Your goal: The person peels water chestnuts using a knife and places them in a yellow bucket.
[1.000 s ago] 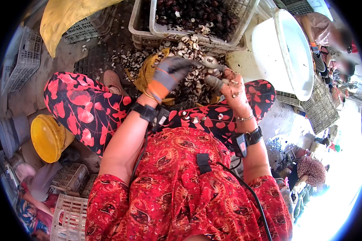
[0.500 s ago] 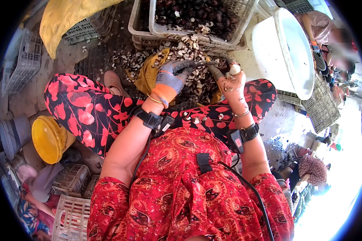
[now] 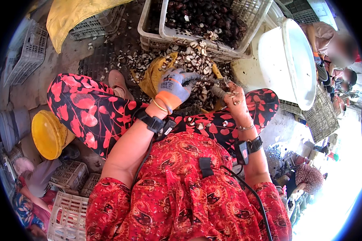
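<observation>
My left hand (image 3: 173, 86), in a grey and orange glove, is closed with its dirty fingers stretched toward my right hand. What it pinches is too dark to make out. My bare right hand (image 3: 236, 102) is closed beside it, a grey-brown covering on one finger; anything inside its grip is hidden. Both hands are over a heap of brown and white peelings (image 3: 197, 60) between my knees. A yellow sack (image 3: 155, 76) lies under the peelings next to my left hand. Beyond them, a pale plastic crate (image 3: 245, 50) holds dark, shiny water chestnuts (image 3: 203, 18).
A large white tub (image 3: 275, 60) stands right of the crate. To my left are a yellow bucket (image 3: 48, 134) and a grey crate (image 3: 30, 50). A yellow cloth (image 3: 74, 18) hangs at the far left. Other people sit at both sides, one person (image 3: 307, 178) at the lower right.
A white peeled piece at my right fingertips no longer shows. My right hand has turned and come lower; the left hand has shifted slightly right. The whole view has shifted a little.
</observation>
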Tool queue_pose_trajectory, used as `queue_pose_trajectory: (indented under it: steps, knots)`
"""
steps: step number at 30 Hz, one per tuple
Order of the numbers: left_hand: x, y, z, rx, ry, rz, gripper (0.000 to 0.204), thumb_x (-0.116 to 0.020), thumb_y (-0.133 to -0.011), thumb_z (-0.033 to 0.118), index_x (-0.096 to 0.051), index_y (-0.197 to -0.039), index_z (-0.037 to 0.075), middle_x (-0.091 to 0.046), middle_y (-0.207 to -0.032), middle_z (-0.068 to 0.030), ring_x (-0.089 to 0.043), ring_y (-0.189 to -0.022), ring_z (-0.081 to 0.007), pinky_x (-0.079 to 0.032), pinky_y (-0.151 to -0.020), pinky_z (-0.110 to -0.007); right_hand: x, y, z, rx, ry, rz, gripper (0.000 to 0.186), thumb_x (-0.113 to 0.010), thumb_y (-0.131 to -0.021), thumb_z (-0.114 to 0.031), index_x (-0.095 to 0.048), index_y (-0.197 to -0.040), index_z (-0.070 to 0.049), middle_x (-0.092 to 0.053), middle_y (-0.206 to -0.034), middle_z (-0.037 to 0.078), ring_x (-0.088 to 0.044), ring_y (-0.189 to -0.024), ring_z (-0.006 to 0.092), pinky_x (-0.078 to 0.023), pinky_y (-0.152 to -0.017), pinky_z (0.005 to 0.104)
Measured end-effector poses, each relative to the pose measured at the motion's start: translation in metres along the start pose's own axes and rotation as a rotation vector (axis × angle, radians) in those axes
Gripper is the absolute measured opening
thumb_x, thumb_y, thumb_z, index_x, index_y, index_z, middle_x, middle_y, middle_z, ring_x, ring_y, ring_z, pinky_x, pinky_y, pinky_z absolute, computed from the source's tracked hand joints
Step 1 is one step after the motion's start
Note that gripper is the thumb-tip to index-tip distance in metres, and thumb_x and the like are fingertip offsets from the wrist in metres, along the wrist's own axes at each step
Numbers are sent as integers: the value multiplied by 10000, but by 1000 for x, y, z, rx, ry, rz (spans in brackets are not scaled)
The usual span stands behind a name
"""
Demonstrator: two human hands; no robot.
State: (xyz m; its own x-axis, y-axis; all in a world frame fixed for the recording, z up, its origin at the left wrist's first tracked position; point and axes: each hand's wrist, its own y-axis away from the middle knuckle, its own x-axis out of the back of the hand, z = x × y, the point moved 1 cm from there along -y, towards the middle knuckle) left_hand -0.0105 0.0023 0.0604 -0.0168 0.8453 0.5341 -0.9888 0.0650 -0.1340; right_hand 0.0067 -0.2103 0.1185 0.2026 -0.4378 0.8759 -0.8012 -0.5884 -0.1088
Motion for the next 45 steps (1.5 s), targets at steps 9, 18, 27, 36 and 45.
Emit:
queue_pose_trajectory:
  steps: [9,18,27,36,45]
  knots:
    - [-13,-7,-28,78,389,89,234,-561,-782,-37,-653,-993,9,-668,-937,-97,-628,-835,-195,-486,-782,-293,-35,-5,-11,-740,-1081,69,259,-685,-777,-88,-614,-1010,3,-644,-913,22,-578,-803,87,-447,-744,215]
    - [5,-11,1,-198,235,94,252,-596,-760,29,-671,-995,78,-621,-897,-127,-574,-860,-277,-455,-781,-356,0,-11,-19,-427,-877,77,272,-691,-772,-112,-622,-1006,9,-658,-927,43,-595,-823,109,-470,-755,241]
    - [14,-10,22,-414,201,138,255,-586,-718,13,-671,-949,80,-599,-832,-106,-562,-823,-275,-452,-763,-352,15,-14,-25,118,-104,67,261,-702,-771,-142,-648,-1014,-67,-651,-953,77,-616,-838,180,-478,-750,269]
    - [13,-12,20,-424,137,162,271,-608,-688,28,-675,-942,92,-597,-868,-104,-550,-817,-293,-448,-727,-380,13,-19,-32,-160,-403,36,349,-732,-743,-84,-590,-1050,1,-648,-958,37,-581,-854,93,-459,-774,229]
    - [13,-14,17,-373,184,128,309,-595,-703,14,-668,-992,94,-603,-853,-104,-550,-821,-289,-445,-745,-377,9,-21,-47,-384,-923,103,384,-734,-737,-69,-556,-1068,11,-645,-947,39,-606,-835,98,-487,-754,235]
